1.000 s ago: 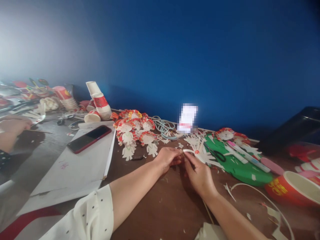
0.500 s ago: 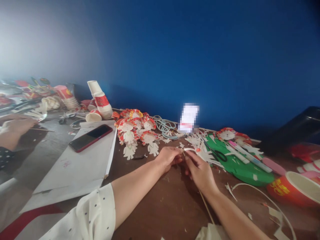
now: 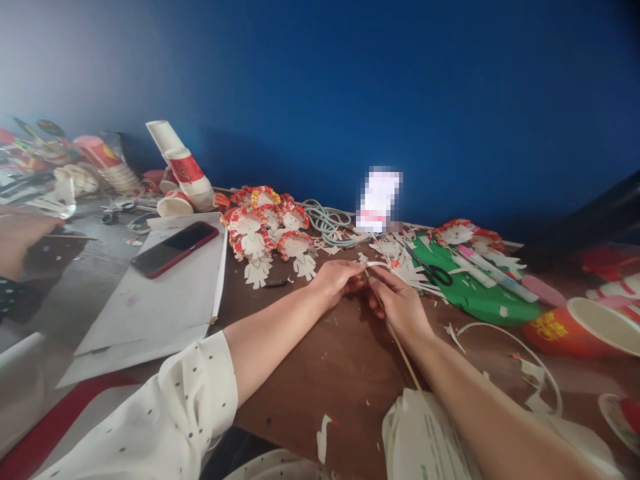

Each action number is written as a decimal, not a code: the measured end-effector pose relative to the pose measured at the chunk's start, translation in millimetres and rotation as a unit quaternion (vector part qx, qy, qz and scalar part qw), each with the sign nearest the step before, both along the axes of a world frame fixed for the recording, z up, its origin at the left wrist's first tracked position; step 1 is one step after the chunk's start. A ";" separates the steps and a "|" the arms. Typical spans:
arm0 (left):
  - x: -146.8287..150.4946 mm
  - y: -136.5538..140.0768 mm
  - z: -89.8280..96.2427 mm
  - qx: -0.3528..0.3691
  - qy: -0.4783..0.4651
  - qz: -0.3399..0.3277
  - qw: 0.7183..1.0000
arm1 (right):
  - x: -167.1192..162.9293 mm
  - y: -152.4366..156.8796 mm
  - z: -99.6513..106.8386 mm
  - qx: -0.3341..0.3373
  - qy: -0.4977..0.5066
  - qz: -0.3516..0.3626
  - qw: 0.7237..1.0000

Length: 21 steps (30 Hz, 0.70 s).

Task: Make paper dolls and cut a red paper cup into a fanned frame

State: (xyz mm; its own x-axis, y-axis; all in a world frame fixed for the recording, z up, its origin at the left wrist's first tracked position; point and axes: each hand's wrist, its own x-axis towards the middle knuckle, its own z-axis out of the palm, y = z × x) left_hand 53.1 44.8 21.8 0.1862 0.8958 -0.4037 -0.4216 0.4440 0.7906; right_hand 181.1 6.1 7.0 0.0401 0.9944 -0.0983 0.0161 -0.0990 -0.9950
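Note:
My left hand (image 3: 340, 281) and my right hand (image 3: 397, 300) meet over the brown table, fingertips almost touching. A thin wooden stick (image 3: 406, 357) runs through my right hand, pinched between thumb and fingers, its lower end passing over a pale printed bag (image 3: 420, 433). At the stick's upper end, a curved white paper strip (image 3: 381, 264) shows between the hands. My left thumb and fingers are closed on the strip at the tip; my fingers partly hide the join. Just beyond lie a pile of white paper strips (image 3: 413, 273) and several paper dolls (image 3: 257, 273) with red frills.
A green sheet (image 3: 467, 303) holds black scissors (image 3: 440, 275) and pens. Right of it lies a red paper cup (image 3: 555, 330). To the left, a phone (image 3: 175, 250) rests on a white board (image 3: 150, 313) before stacked cups (image 3: 187, 170). Another person's hand (image 3: 23, 240) is at far left.
The view has tilted down, so the table things appear higher and more of the pale bag shows. Both hands keep nearly the same pinch on the stick and strip.

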 end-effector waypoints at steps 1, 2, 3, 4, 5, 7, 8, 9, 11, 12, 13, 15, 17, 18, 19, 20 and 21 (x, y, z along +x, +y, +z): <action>-0.1 -0.2 0.5 0.000 0.001 0.001 1.000 | 0.0 0.5 -1.6 0.000 0.010 0.000 1.000; -0.1 -0.5 1.0 0.000 0.002 0.002 1.000 | 0.0 0.9 -2.7 0.000 0.019 0.000 1.000; -0.2 -0.7 1.4 0.000 0.002 0.002 1.000 | -0.2 1.0 -3.3 -0.001 0.028 0.000 1.000; -0.1 -0.8 1.7 0.001 0.002 0.000 1.000 | -0.4 0.9 -3.3 -0.004 0.034 0.000 0.999; -0.1 -1.0 1.8 0.002 0.003 -0.002 1.000 | -0.8 0.4 -2.7 -0.006 0.037 -0.002 0.999; 0.2 -1.1 1.9 0.005 0.008 -0.004 1.000 | -1.9 -0.9 -0.3 -0.013 0.036 -0.003 0.999; 0.4 -1.1 1.8 0.005 0.013 -0.003 1.000 | -2.6 -1.7 1.1 -0.017 0.034 -0.004 0.999; 0.6 -1.2 1.7 0.005 0.018 -0.002 1.000 | -3.3 -2.5 2.5 -0.020 0.032 -0.006 0.999; 1.1 -1.2 1.3 0.007 0.029 -0.001 1.000 | -5.0 -4.0 4.6 -0.026 0.030 -0.013 0.999; 1.3 -1.2 1.1 0.009 0.034 -0.004 0.999 | -5.8 -4.7 5.4 -0.029 0.029 -0.018 0.999; 1.6 -1.2 0.9 0.012 0.038 -0.007 0.999 | -6.6 -5.4 6.2 -0.031 0.029 -0.024 0.999; 2.1 -1.2 0.5 0.016 0.045 -0.009 0.999 | -7.8 -6.5 7.7 -0.033 0.027 -0.029 0.999; 2.4 -1.2 0.3 0.017 0.052 -0.010 0.998 | -8.5 -7.4 9.1 -0.030 0.025 -0.026 0.999; 2.5 -1.2 0.3 0.017 0.056 -0.012 0.998 | -8.6 -7.7 9.7 -0.028 0.023 -0.024 0.999; 2.4 -1.3 0.4 0.015 0.059 -0.015 0.998 | -8.5 -7.8 10.0 -0.026 0.021 -0.024 0.999; 2.4 -1.3 0.5 0.014 0.061 -0.018 0.998 | -8.2 -7.8 10.0 -0.026 0.017 -0.024 0.999; 2.3 -1.3 0.6 0.012 0.062 -0.020 0.998 | -7.9 -7.8 9.7 -0.025 0.013 -0.025 0.999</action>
